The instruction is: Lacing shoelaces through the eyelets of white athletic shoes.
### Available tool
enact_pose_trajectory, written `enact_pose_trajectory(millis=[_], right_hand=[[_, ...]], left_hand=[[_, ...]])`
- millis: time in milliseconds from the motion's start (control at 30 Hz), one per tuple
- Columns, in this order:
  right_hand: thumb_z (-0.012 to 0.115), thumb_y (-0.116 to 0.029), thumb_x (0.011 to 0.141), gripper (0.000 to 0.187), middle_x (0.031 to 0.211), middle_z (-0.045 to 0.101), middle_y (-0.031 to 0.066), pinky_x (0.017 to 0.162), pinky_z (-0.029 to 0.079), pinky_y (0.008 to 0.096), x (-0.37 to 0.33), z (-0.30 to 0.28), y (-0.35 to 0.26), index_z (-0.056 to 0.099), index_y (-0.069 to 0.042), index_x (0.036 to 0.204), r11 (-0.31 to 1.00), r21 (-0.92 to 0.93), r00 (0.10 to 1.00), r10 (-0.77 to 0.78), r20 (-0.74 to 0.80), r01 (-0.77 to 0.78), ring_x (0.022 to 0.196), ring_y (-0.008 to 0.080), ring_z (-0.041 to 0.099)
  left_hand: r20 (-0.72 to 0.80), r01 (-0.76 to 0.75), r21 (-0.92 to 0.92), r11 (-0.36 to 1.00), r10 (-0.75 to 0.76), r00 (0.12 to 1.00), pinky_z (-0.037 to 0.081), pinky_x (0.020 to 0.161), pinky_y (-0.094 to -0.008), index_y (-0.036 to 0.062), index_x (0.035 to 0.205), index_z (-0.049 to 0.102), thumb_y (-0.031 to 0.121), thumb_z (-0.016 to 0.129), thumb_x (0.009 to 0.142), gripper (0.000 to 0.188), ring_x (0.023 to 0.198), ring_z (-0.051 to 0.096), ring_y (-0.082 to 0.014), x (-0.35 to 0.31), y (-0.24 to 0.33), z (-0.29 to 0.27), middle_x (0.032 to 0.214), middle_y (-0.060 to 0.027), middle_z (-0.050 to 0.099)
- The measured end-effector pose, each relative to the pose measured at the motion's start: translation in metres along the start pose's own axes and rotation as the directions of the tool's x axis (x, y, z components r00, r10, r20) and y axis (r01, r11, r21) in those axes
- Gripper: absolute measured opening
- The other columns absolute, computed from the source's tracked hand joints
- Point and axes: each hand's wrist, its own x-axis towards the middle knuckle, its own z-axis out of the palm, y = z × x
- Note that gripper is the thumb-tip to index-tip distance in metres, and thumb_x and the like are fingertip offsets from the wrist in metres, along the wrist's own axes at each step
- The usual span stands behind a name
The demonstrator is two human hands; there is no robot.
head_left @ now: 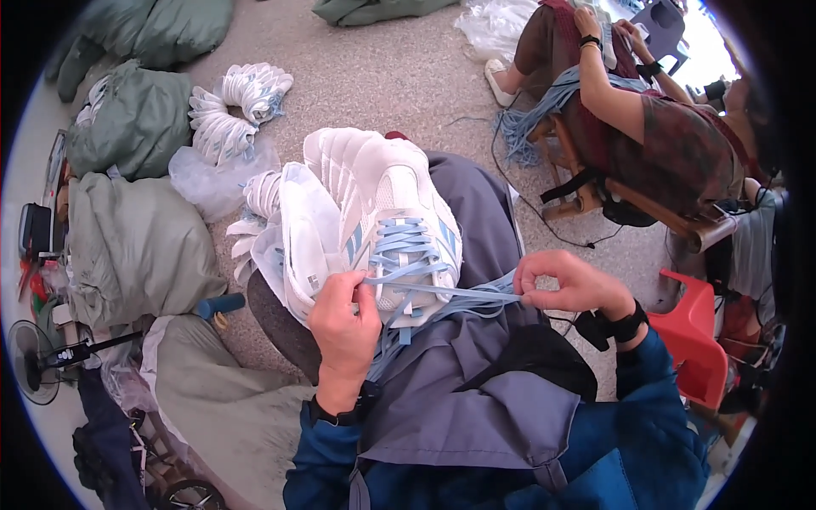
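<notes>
A white sports shoe with light blue trim (399,204) lies on my lap, on a grey apron (476,399). A light blue lace (450,291) runs through its eyelets. My left hand (344,327) holds the shoe at its lower edge, thumb on the lace. My right hand (569,285) pinches the lace end and pulls it taut to the right. More white shoes (289,221) are stacked against the left side of the one I hold. A bundle of loose blue laces (408,327) hangs below the shoe.
Another heap of white shoes (234,106) lies on the floor by green sacks (136,246). A small fan (34,361) stands at far left. A second person sits on a wooden chair (629,204) at upper right with blue laces (527,119). A red plastic stool (701,344) stands right.
</notes>
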Motion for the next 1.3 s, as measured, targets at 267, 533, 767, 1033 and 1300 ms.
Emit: enact_pose_trajectory(millis=[267, 533, 767, 1033, 1300], right_hand=[[0.069, -0.008, 0.092, 0.02, 0.092, 0.066, 0.008, 0.076, 0.052, 0.0308, 0.046, 0.048, -0.003, 0.062, 0.002, 0.109, 0.991, -0.1, 0.956, -0.112, -0.273, 0.087, 0.083, 0.016, 0.063], [0.066, -0.005, 0.095, 0.016, 0.088, 0.065, 0.005, 0.076, 0.052, 0.029, 0.075, 0.058, -0.003, 0.064, 0.002, 0.11, 0.988, 0.108, 0.961, -0.08, -0.265, 0.112, 0.081, 0.0111, 0.061], [0.06, -0.015, 0.102, 0.016, 0.093, 0.059, -0.0017, 0.079, 0.045, 0.0247, 0.082, 0.028, -0.012, 0.06, 0.0, 0.097, 0.985, 0.158, 0.997, 0.052, 0.063, -0.061, 0.087, 0.0084, 0.051], [0.056, -0.023, 0.103, 0.024, 0.1, 0.059, 0.001, 0.091, 0.041, 0.0265, 0.082, 0.02, -0.024, 0.06, 0.0, 0.097, 0.976, 0.208, 0.992, 0.042, 0.122, -0.067, 0.097, 0.0097, 0.05], [0.054, -0.02, 0.105, 0.024, 0.109, 0.064, 0.0014, 0.089, 0.048, 0.0258, 0.062, 0.043, 0.011, 0.063, -0.002, 0.118, 0.952, 0.29, 0.938, 0.184, -0.292, -0.097, 0.102, 0.0086, 0.057]], left_hand=[[0.077, 0.039, -0.048, 0.998, -0.035, 0.996, 0.051, 0.072, -0.0403, -0.0015, 0.105, 0.063, -0.004, 0.065, 0.087, 0.018, 0.081, 0.064, -0.0317, -0.001, 0.009, -0.003, 0.095, -0.0162, 0.062], [0.029, -0.011, -0.066, 0.998, 0.013, 1.0, 0.051, 0.073, -0.0422, -0.0005, 0.105, 0.063, -0.004, 0.061, 0.09, 0.015, 0.082, 0.065, -0.0364, 0.004, 0.0, -0.004, 0.091, -0.0189, 0.064], [0.055, 0.034, -0.004, 0.999, -0.034, 0.998, 0.051, 0.07, -0.0479, 0.0022, 0.111, 0.059, -0.004, 0.056, 0.092, 0.02, 0.083, 0.066, -0.0421, 0.004, -0.007, 0.0, 0.089, -0.0221, 0.067], [0.03, -0.052, -0.003, 0.999, 0.052, 0.998, 0.051, 0.072, -0.0473, 0.0004, 0.113, 0.058, 0.002, 0.06, 0.093, 0.019, 0.085, 0.066, -0.0416, 0.004, -0.005, 0.0, 0.094, -0.0222, 0.066], [0.095, -0.005, -0.081, 0.997, 0.012, 0.995, 0.051, 0.077, -0.0443, -0.0021, 0.128, 0.053, 0.006, 0.067, 0.092, 0.04, 0.087, 0.063, -0.0355, -0.005, -0.001, -0.006, 0.098, -0.0186, 0.061]])
